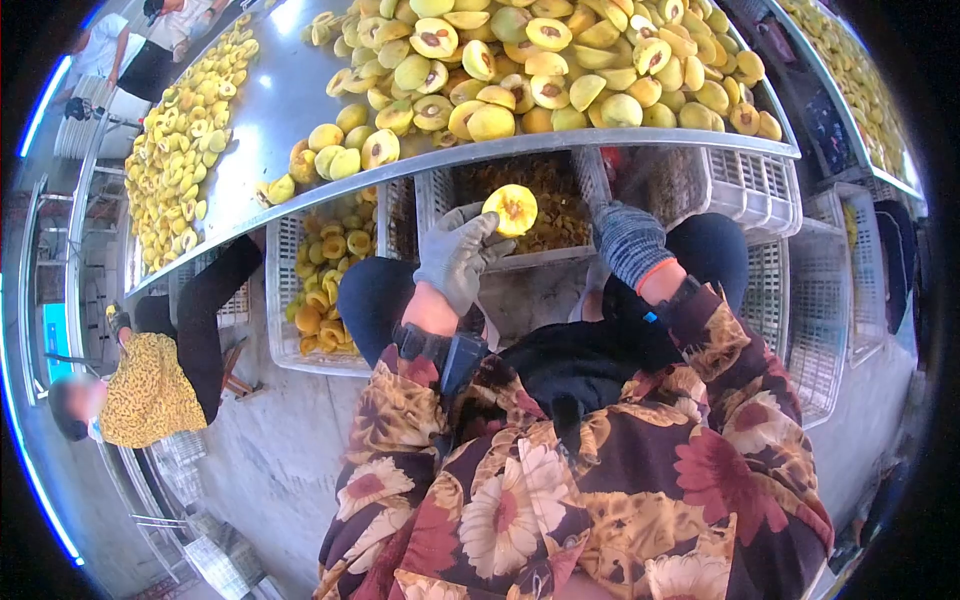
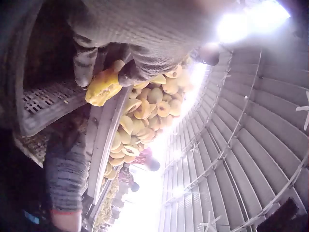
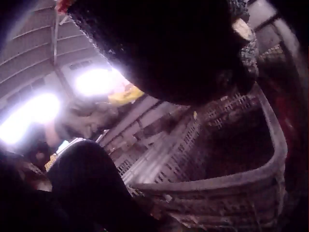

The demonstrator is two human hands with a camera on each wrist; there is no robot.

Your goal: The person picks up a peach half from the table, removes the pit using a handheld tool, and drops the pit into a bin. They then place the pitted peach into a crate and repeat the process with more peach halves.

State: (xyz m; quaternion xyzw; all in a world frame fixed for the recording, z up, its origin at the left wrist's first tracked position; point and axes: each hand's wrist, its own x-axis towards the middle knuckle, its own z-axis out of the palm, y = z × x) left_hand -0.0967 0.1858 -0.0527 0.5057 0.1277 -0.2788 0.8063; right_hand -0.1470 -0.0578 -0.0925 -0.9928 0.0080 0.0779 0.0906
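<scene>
In the head view my left hand [image 1: 456, 254], in a grey glove, pinches a yellow fruit half [image 1: 511, 210] between thumb and fingers, its cut face up. The left wrist view shows the same fruit [image 2: 104, 86] held by the fingertips of the gloved left hand [image 2: 140, 41]. My right hand [image 1: 632, 243], in a blue-grey knit glove with an orange cuff, is at the edge of a crate, its fingers bent downward. The right wrist view has that hand [image 3: 164, 48] mostly dark, with a small pale piece [image 3: 242, 29] at its fingers; what it grips is unclear.
A metal table [image 1: 480, 153] bears piled fruit halves [image 1: 600, 60]. Below it stand a crate of peelings or scraps [image 1: 545, 185], a crate of fruit halves [image 1: 325, 270] on the left, and stacked white crates [image 1: 760, 190] on the right. Another person [image 1: 155, 390] sits at the left.
</scene>
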